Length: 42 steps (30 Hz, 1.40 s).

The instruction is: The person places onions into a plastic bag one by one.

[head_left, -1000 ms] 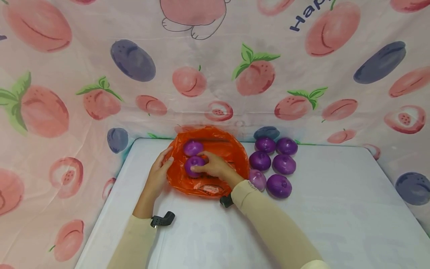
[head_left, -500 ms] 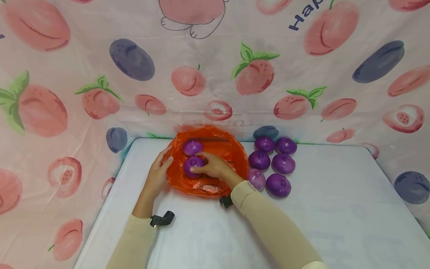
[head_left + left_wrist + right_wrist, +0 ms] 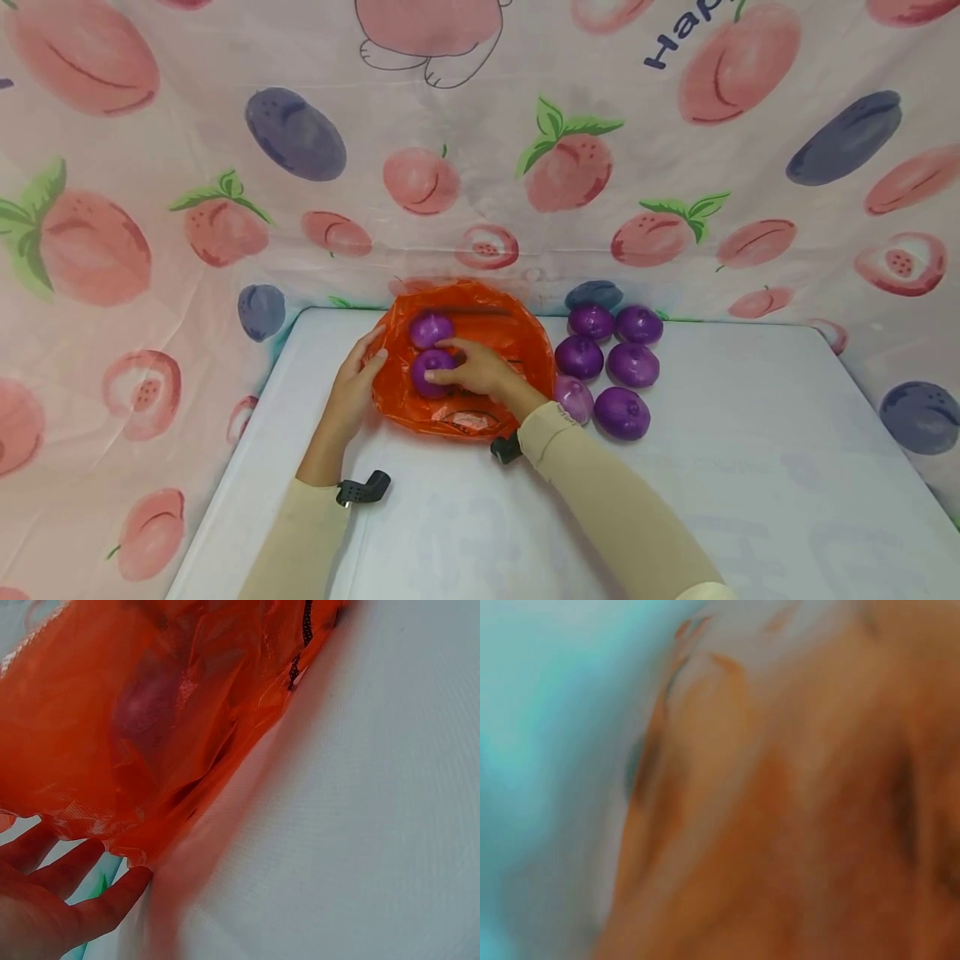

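An orange plastic bag (image 3: 487, 329) lies with its mouth spread wide at the back of the table. My left hand (image 3: 351, 387) holds the bag's left rim; the left wrist view shows its fingertips (image 3: 139, 881) at the edge of the plastic. Two purple onions are inside the bag. My right hand (image 3: 480, 371) reaches in from the right and grips the nearer onion (image 3: 430, 372), thumb on its near side. Just behind it sits the other onion (image 3: 431, 330). The right wrist view is too blurred and close to show the grip.
Several more purple onions (image 3: 632, 365) stand in two columns right of the bag, close to its rim and my right forearm. Behind the white table (image 3: 750, 467) hangs a fruit-printed cloth (image 3: 465, 125). Each wrist wears a black camera (image 3: 363, 488).
Almost nothing differs. Both hands keep their places at the bag, and the onion under the right hand stays where it was. The head view shifts very slightly.
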Motion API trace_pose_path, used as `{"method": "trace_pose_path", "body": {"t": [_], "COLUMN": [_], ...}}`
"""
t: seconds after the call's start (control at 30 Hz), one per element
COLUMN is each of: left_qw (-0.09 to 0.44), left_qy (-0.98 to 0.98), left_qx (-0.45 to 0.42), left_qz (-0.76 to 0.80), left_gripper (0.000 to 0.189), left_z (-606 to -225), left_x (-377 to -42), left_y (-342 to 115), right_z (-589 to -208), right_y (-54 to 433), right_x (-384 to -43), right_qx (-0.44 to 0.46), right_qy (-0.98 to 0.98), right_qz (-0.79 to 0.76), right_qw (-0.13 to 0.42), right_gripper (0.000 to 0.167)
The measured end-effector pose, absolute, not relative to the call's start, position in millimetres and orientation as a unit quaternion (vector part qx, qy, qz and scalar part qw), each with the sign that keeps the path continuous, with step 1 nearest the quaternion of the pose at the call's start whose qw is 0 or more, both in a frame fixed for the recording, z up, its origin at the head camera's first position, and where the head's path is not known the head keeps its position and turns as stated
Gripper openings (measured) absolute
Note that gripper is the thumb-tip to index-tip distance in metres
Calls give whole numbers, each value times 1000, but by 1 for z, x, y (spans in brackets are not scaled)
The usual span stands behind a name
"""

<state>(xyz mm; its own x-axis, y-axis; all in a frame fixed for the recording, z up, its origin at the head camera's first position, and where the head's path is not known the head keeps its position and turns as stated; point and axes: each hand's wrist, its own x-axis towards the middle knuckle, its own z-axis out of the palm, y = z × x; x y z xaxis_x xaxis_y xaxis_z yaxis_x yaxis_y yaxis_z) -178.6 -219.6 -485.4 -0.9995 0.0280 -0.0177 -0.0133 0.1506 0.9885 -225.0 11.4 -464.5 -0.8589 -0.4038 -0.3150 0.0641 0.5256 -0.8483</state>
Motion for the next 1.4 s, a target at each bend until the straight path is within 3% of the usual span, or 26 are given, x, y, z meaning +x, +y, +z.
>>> {"method": "trace_pose_path", "body": {"t": [0.53, 1.4], "left_qw": [17, 26], "left_qy": [757, 763], "left_qx": [3, -4], "left_qz": [653, 646], "left_gripper": [51, 52], "left_z": [-483, -482], "left_x": [-178, -178], "left_y": [-220, -220], "right_z": [-447, -392], "right_y": [14, 48], "right_x": [-223, -213], "right_qx": [-108, -164], "right_qy": [841, 857], "right_qz": [-474, -456], "right_qw": [238, 176], "right_gripper": [74, 78]}}
